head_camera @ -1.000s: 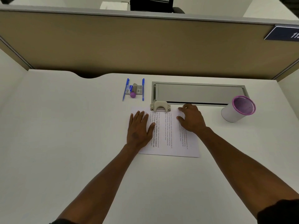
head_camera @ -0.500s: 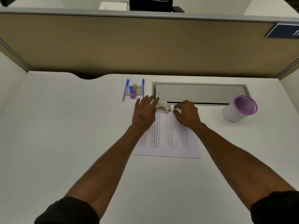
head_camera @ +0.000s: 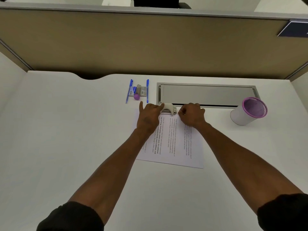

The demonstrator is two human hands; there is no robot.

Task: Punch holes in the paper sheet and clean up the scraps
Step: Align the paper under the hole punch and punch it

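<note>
White desk (head_camera: 58,147), matte, fills most of the view. Curved notch (head_camera: 93,77) cut in its far edge, left of centre. Grey metal cable tray (head_camera: 206,95) with a flap lid recessed in the desk, far right of centre. Tan fabric partition (head_camera: 150,42) runs along the far edge, grey trim on top; angled side panels at far left and far right. Dark blue nameplate (head_camera: 295,30) on the partition, far right. Light is dim, even, no hard shadows.
</note>
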